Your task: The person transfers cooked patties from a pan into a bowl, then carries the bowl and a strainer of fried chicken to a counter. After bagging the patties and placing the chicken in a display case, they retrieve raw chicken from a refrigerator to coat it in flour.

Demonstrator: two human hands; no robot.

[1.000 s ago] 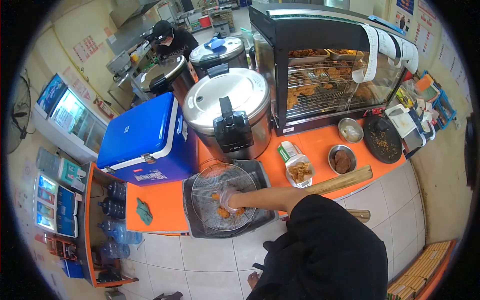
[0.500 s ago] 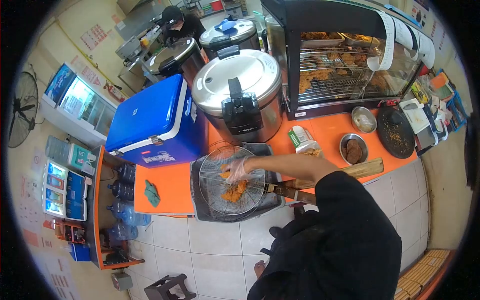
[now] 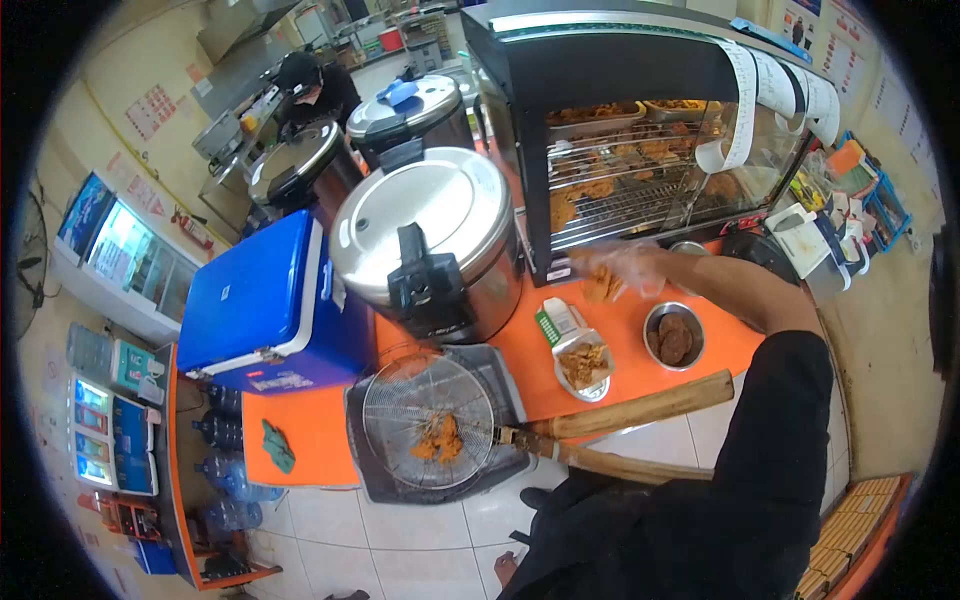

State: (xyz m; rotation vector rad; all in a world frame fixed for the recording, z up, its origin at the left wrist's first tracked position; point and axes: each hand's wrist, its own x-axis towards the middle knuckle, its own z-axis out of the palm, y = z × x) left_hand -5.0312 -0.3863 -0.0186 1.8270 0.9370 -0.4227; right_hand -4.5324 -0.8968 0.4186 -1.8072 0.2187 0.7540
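Note:
My right hand (image 3: 640,270), in a clear plastic glove, is closed around a piece of fried chicken (image 3: 600,284) in front of the glass food warmer (image 3: 620,190). Motion blurs the glove. Below it on the orange counter stand a small carton (image 3: 565,320) with fried bits spilling at its mouth and a metal bowl (image 3: 702,352) of brown patties. More fried chicken (image 3: 438,438) lies in a round wire strainer (image 3: 385,420) resting over a grey tub (image 3: 505,465). Only a small part of my left hand (image 3: 506,568) shows low beside my body, its fingers unclear.
Two wooden handles (image 3: 650,405) jut across the counter's front edge. A large steel rice cooker (image 3: 430,230) and a blue cooler (image 3: 250,300) stand at left. A green cloth (image 3: 277,447) lies on the counter. A person (image 3: 315,90) is at the back.
My right hand has lifted from the strainer and swung right toward the warmer with a piece of fried chicken. Other chicken stays in the strainer. The view has shifted.

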